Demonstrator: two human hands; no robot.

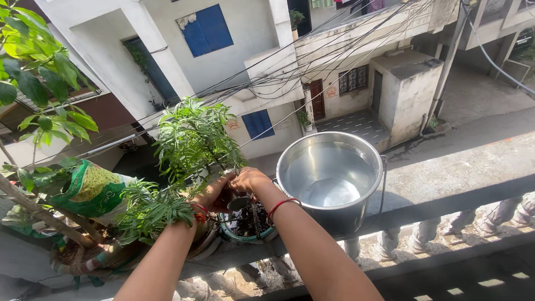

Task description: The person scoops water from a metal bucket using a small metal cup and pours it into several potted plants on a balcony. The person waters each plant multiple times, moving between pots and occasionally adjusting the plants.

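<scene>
My left hand (pixel 214 194) and my right hand (pixel 249 179) meet over a small teal pot (pixel 248 231) of dark soil on a balcony ledge. Between them they hold a small dark metal cup (pixel 238 203), tilted above the soil. A red thread circles my right wrist, and a red band sits on my left wrist. A leafy green plant (pixel 192 139) rises from behind the pot. Just right of my hands stands a steel bucket (pixel 330 175) holding water.
The grey concrete ledge (pixel 446 184) runs across the view. At left, a green printed grow bag (pixel 92 192) and a broad-leafed plant (pixel 42 83) crowd the ledge. Beyond and below lie buildings, overhead cables (pixel 312 67) and a street.
</scene>
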